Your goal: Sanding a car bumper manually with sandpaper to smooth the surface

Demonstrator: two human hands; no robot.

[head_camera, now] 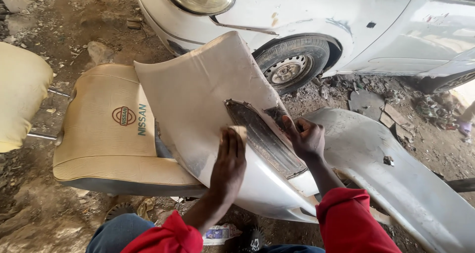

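Left hand [228,160] flat on bumper [208,90]; right hand [307,138] grips grille slot [264,139].

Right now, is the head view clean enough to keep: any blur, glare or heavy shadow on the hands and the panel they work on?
Head view: sharp overall; left hand and the pale pad under its fingertips slightly soft. Light is even daylight, no hard shadows on the grey bumper panel. Right hand is crisp at the dark grille slot. The white car looks bright, mildly washed out. Edges bow slightly from the wide lens.
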